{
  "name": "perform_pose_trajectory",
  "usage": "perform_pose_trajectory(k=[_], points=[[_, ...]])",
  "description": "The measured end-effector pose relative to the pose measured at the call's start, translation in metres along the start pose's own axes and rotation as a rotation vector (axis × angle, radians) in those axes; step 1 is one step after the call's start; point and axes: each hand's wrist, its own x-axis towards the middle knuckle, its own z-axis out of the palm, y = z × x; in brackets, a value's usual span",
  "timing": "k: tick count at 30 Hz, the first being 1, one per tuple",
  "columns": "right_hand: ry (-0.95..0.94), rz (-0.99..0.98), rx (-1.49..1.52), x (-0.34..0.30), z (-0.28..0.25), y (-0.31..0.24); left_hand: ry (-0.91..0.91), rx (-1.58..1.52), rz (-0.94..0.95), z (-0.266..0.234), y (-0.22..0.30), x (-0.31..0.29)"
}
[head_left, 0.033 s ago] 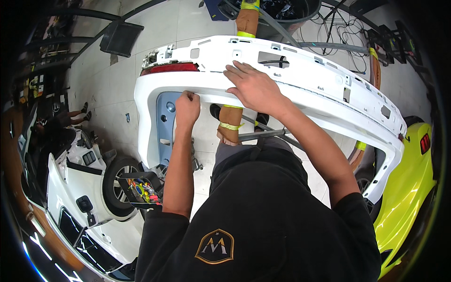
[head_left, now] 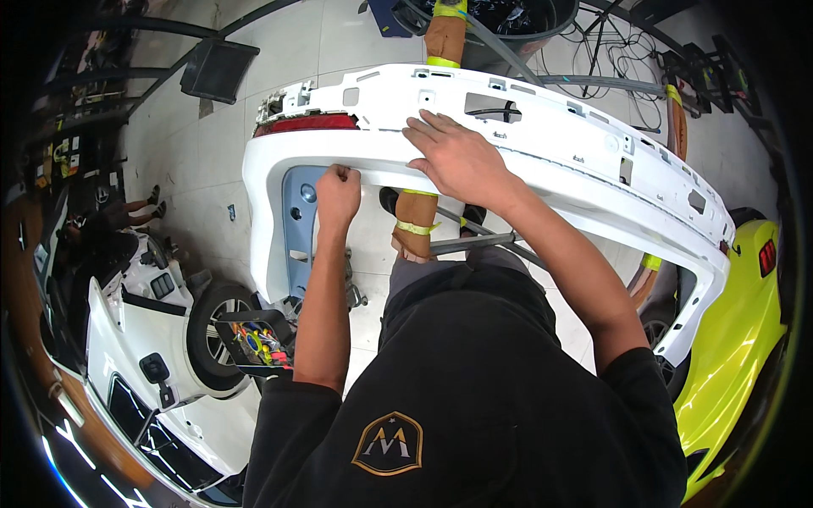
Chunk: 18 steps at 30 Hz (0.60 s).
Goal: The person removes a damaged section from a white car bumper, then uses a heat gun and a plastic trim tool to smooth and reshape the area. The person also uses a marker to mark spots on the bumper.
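A white car bumper lies across a padded stand in front of me, with a red reflector near its left end. My right hand rests flat on its upper face, fingers stretched out and holding nothing. At the bumper's inner edge, my left hand is closed, thumb and fingers pinched together. Whatever those fingers grip is hidden. Just left of that hand, a blue-grey panel with round holes shows inside the bumper's left end.
Brown padding bound with yellow tape wraps the stand's arms. A toolbox of coloured tools stands at lower left beside a white car. To the right is a lime-yellow car. Cables and a dark bin lie beyond the bumper.
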Motion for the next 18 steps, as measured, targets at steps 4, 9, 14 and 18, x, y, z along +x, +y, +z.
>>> perform_pose_trajectory(k=[4, 9, 14, 18], points=[[-0.003, 0.006, 0.016, 0.001, -0.001, 0.000, -0.033, -0.295, -0.136, 0.002, -0.005, 0.000], [-0.048, 0.025, -0.019, 0.000, -0.002, 0.001, 0.038, -0.216, -0.099, 0.001, 0.006, -0.007], [-0.011, 0.002, -0.007, 0.002, -0.001, 0.001, 0.105, -0.150, -0.045, 0.007, -0.007, -0.002], [-0.002, -0.006, -0.021, 0.001, 0.001, 0.002, 0.262, -0.328, -0.083, 0.024, -0.005, -0.004]])
